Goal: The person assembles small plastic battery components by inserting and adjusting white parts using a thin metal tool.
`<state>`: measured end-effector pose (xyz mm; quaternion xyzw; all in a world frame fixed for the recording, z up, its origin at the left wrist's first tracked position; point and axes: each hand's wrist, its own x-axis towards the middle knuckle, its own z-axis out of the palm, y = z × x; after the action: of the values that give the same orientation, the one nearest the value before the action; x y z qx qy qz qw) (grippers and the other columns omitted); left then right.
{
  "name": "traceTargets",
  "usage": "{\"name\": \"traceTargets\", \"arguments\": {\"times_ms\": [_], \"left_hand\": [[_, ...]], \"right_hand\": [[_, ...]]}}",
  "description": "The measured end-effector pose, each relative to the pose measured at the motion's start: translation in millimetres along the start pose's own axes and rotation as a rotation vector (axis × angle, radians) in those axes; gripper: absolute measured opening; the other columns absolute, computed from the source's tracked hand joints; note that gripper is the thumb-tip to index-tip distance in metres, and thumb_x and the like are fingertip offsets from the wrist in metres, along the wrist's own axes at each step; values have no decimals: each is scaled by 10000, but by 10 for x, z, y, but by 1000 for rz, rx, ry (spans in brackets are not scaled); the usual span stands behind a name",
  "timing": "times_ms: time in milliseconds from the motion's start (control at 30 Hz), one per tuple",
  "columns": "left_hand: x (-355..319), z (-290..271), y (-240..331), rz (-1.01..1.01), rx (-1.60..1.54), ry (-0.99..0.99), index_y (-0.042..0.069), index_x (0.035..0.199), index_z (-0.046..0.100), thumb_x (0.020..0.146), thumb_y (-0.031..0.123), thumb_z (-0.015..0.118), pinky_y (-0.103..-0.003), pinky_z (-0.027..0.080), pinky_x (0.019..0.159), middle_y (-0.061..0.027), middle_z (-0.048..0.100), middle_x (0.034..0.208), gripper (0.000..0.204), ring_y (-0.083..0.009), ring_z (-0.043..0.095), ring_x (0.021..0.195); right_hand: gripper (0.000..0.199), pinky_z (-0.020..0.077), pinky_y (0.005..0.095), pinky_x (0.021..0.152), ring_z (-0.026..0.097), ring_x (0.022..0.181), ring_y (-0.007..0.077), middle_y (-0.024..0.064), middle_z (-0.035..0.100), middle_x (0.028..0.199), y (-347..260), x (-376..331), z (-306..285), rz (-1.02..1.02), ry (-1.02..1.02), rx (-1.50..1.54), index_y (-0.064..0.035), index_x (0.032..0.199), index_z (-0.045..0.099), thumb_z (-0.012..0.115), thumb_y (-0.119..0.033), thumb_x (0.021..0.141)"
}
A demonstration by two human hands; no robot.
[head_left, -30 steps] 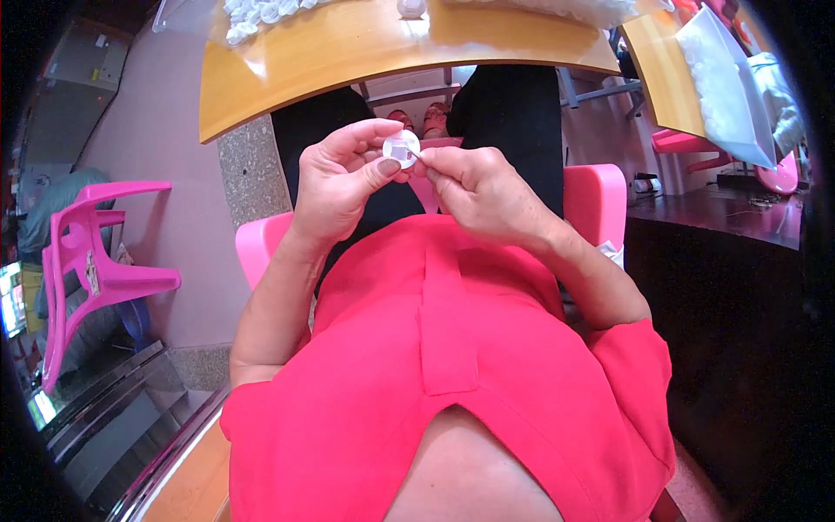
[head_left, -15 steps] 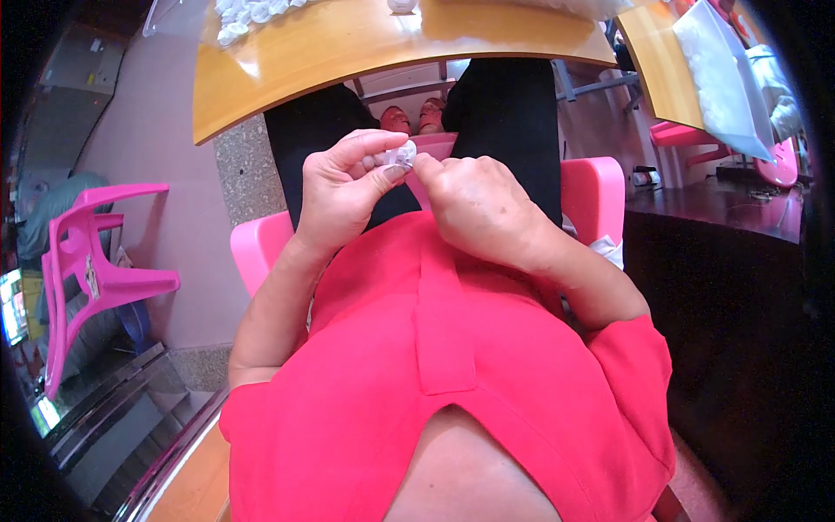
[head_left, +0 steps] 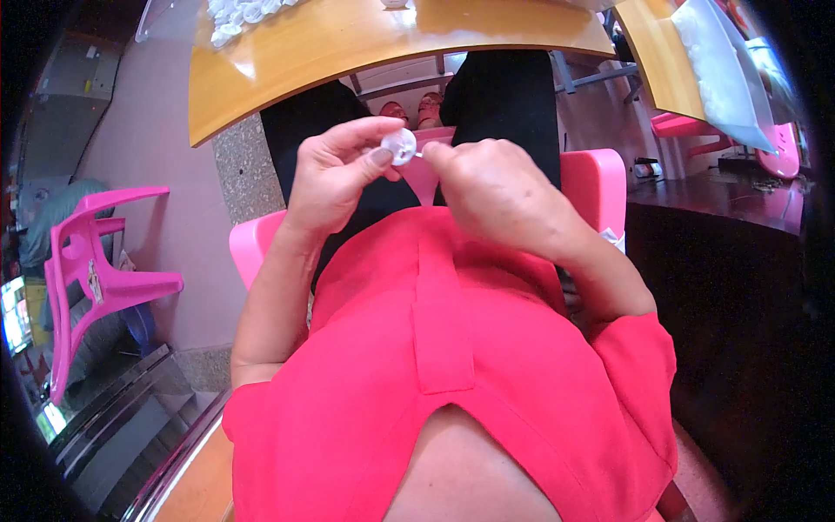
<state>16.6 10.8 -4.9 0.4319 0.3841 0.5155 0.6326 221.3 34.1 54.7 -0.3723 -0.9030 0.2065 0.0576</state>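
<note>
A small round white plastic piece (head_left: 401, 146) is pinched between the thumb and fingertips of my left hand (head_left: 330, 178), above my lap. Its flat face is turned up toward me, with a small dark spot on it. Close by on the right, my right hand (head_left: 500, 196) is closed. From between its thumb and finger a short thin pale tip (head_left: 420, 156) points at the rim of the white piece. The rest of that slim object is hidden inside the fist, so its kind does not show.
A wooden table (head_left: 391, 43) stands ahead, with a heap of white pieces (head_left: 239, 16) at its far left. To the right, a translucent container (head_left: 722, 87) of white pieces overhangs another tabletop. Pink armrests (head_left: 596, 187) flank me. Another pink chair (head_left: 104, 274) is at left.
The white piece has turned so its round face shows. My right hand has drawn slightly to the right, exposing the thin tip between the hands.
</note>
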Motion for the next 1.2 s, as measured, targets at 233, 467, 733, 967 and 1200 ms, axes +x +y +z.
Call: {"name": "traceTargets", "arguments": {"times_ms": [233, 467, 733, 967, 1200], "left_hand": [[-37, -58, 124, 44, -68, -39, -36, 1197, 583, 883, 52, 621, -274, 523, 716, -140, 660, 1033, 327, -180, 636, 842], [-57, -27, 159, 19, -80, -49, -24, 1175, 609, 887, 37, 614, -247, 502, 690, -113, 659, 978, 294, -150, 617, 824], [-37, 20, 128, 103, -52, -110, -35, 1156, 609, 865, 27, 641, -285, 539, 737, -108, 634, 990, 299, -172, 629, 840], [-53, 42, 102, 114, -92, -91, -47, 1150, 592, 835, 4, 669, -313, 555, 806, -121, 648, 988, 329, -196, 659, 871], [-76, 88, 104, 108, -92, -41, -47, 1152, 589, 832, -13, 667, -308, 553, 818, -125, 662, 963, 332, -193, 662, 868]], "right_hand": [[137, 494, 425, 542, 630, 629, 356, 192, 603, 658, -38, -43, -55, -38, 87, 9, 26, 896, 567, 568, 1, 762], [151, 501, 413, 526, 628, 603, 347, 181, 607, 666, -100, -63, -63, -81, 118, -8, 22, 900, 553, 573, 9, 751], [150, 502, 418, 531, 632, 622, 346, 183, 606, 672, -131, -47, -21, -77, 75, 31, 12, 909, 522, 551, 10, 762], [155, 509, 425, 545, 633, 628, 358, 195, 612, 688, -135, -40, 19, -36, 91, 48, 18, 930, 521, 544, 18, 777], [157, 520, 417, 555, 640, 641, 362, 199, 617, 716, -167, -23, 53, 2, 91, 12, 21, 946, 511, 547, -3, 796]]}}
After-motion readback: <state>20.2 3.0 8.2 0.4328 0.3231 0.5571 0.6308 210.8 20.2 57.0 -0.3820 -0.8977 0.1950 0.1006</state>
